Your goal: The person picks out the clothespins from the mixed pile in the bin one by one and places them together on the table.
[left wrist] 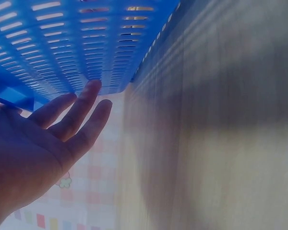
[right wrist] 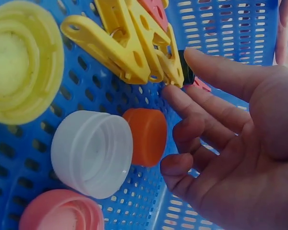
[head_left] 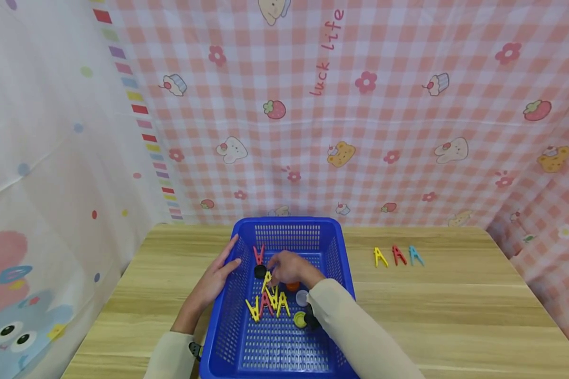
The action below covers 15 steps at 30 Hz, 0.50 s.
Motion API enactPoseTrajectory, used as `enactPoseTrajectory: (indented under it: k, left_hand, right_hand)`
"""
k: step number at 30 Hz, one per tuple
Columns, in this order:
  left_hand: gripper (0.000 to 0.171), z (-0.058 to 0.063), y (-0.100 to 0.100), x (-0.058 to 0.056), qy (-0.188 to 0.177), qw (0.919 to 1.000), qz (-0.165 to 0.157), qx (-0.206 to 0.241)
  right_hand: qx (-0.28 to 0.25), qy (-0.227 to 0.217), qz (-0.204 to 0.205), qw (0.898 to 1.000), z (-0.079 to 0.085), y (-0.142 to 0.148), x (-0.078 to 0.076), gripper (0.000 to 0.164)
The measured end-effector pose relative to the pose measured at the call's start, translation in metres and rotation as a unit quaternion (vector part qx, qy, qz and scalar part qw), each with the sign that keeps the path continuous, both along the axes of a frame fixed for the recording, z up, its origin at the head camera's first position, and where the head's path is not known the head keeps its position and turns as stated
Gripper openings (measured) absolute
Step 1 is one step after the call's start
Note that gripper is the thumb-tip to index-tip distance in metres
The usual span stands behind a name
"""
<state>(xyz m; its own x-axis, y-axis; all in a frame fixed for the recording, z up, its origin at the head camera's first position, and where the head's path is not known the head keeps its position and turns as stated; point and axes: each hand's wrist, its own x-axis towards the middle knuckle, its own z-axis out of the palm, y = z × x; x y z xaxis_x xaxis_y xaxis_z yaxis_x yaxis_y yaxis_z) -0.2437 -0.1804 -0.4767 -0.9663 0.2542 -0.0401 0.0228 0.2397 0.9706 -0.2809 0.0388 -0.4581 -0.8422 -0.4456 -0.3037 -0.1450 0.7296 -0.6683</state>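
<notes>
A blue perforated basket (head_left: 277,363) holds clothespins and bottle caps. My left hand (head_left: 213,281) rests against its left rim. In the left wrist view, straight, spread fingers (left wrist: 77,117) lie along the outer wall. My right hand (head_left: 289,267) reaches inside, beside a yellow clothespin (right wrist: 175,67). Its thumb and forefinger stand apart around the clothespin's end; contact is unclear. A black cap (head_left: 260,271) and a red clothespin (head_left: 258,255) lie just beyond. Nearer are several yellow clothespins (head_left: 253,309) and a red clothespin (head_left: 265,304).
Orange (right wrist: 148,136), white (right wrist: 91,153), yellow (right wrist: 21,62) and pink (right wrist: 62,213) caps lie in the basket. To its right, a yellow clip (head_left: 380,257), a red clip (head_left: 399,256) and a blue clip (head_left: 415,256) form a row on the wooden table (head_left: 455,326).
</notes>
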Motion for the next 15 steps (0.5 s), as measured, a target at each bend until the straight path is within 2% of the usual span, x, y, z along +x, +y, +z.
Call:
enactPoseTrajectory:
  k: [6,15]
  left_hand:
    - [0.058,0.0,0.0,0.0,-0.007,1.0,-0.004,0.005]
    - [0.057,0.0,-0.001,0.001,-0.009,0.9998,-0.01,0.014]
  right_hand:
    - [-0.013,-0.009,0.007,1.0,-0.005,-0.003,0.0,0.047]
    - [0.043,0.003,0.007,0.999,-0.01,-0.011,0.003,0.051]
